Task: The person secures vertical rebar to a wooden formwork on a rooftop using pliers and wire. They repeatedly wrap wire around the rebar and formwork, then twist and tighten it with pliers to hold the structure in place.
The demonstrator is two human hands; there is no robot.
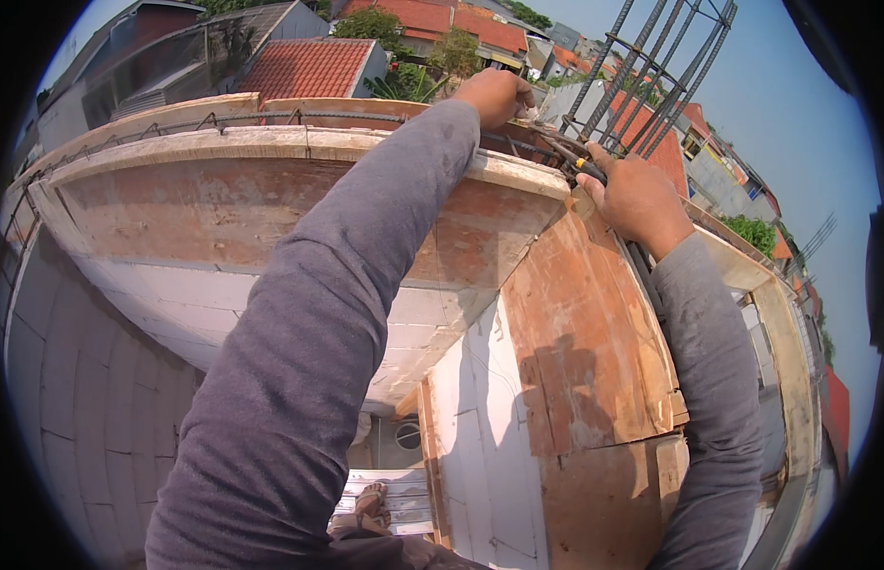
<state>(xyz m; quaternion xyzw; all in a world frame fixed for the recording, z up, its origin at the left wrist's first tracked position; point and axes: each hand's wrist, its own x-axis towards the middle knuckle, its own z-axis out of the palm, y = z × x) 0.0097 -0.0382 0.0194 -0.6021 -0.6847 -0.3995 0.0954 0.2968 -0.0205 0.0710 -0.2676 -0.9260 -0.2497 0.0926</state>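
Note:
My right hand [642, 198] is closed around the handles of a pair of pliers [583, 163] with black and yellow grips. The metal jaws point up and left, toward the formwork corner beside the upright rebar cage [642, 81]. Opposite the jaws, my left hand [494, 98] reaches over the top of the wooden formwork [271, 204], its fingers pinched together. What they hold is too small to make out. Between the form boards lies a horizontal rebar [337, 118], running left from the corner.
Plywood formwork [585, 351] runs down the right side above a white block wall [470, 418]. A grey block wall [100, 408] stands at left. Far below, my sandalled foot [371, 499] rests on a slatted platform [404, 483]. Red-tiled roofs [304, 66] lie beyond.

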